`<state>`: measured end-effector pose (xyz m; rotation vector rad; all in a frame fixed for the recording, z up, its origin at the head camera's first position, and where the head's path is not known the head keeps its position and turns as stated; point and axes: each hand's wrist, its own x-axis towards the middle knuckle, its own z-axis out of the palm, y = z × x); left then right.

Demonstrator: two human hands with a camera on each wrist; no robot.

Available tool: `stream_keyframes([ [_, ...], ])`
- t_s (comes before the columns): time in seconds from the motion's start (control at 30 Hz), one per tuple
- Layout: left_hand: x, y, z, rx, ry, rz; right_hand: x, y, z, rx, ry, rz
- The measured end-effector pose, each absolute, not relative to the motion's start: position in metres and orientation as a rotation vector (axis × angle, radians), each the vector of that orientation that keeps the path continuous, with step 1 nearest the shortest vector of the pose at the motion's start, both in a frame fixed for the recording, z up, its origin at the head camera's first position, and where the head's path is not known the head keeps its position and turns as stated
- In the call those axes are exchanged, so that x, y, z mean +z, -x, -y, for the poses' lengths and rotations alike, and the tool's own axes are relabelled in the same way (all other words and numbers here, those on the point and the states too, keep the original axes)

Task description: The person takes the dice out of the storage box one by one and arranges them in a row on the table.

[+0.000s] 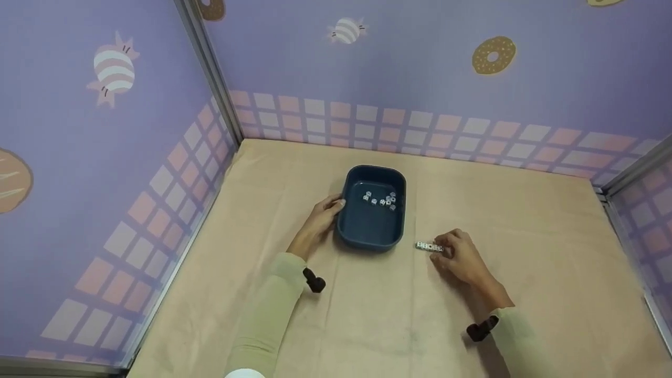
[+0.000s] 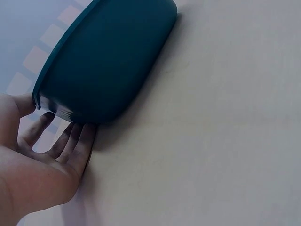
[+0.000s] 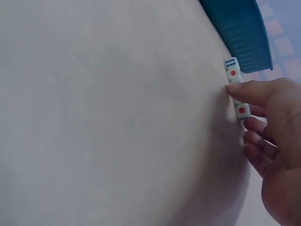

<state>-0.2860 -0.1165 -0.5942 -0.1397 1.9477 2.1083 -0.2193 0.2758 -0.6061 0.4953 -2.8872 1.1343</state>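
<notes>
A dark blue rectangular tub (image 1: 370,228) stands on the cloth near the middle, with several white dice (image 1: 388,201) scattered toward its far end. My left hand (image 1: 321,218) grips the tub's left side, thumb at the rim and fingers against the outer wall; the left wrist view shows those fingers (image 2: 80,141) low by its base. Right of the tub, a short straight row of white dice (image 1: 429,246) lies on the cloth. My right hand (image 1: 462,257) pinches this row near its right end, thumb (image 3: 249,92) on the near side. Red and blue pips show on the dice.
A beige cloth (image 1: 362,315) covers the table, with faint creases. Purple walls (image 1: 409,68) printed with sweets and checks enclose its back and sides, with metal posts (image 1: 210,68) at the corners. Small black devices (image 1: 315,282) sit on both wrists.
</notes>
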Motion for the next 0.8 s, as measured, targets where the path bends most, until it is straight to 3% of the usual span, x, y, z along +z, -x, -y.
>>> stream_keyframes([
  [0.4,-0.594,0.284,0.113,2.107,0.171,-1.967,-0.553,0.284,-0.190,1.315,-0.636,2.540],
  [0.8,-0.592,0.284,0.113,2.100,0.158,-1.995,-0.560,0.332,-0.116,1.277,-0.649,2.685],
])
